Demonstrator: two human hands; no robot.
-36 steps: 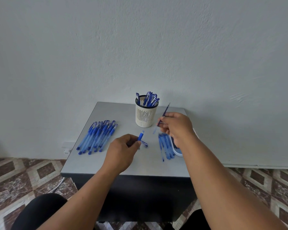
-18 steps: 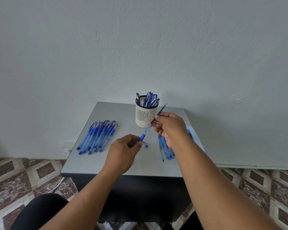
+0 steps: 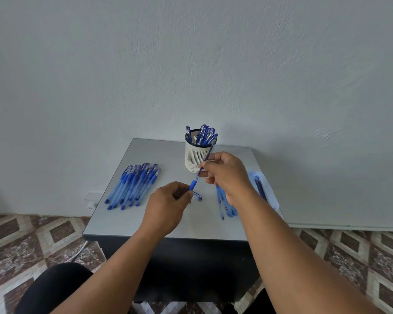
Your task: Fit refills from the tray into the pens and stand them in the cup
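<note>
table: small grey top (image 3: pixel 168 225) on a dark base, back edge pushed against a plain pale wall (image 3: pixel 191 64)
floor: brown and cream diamond tiles (image 3: pixel 21 236) on both sides
cup: white slotted cup (image 3: pixel 196 158) near the back edge, around the middle, already stuffed with blue pens
pens: a fanned row (image 3: pixel 133 185) by the left edge, a smaller bunch (image 3: pixel 224 206) toward the right edge, partly hidden under the wrist
tray: clear tray (image 3: pixel 267 189) at the right edge, dark refills inside
left hand: left hand (image 3: pixel 168 205) pinches the blue grip piece (image 3: pixel 193 185), fingers curled
right hand: right hand (image 3: pixel 227 173) pinches a thin refill (image 3: pixel 205 163) with its fingertips, slanted down into the grip, just in front of the cup
cap: looks like a blue cap (image 3: pixel 198 196) lying mid-table, can't say for sure
</note>
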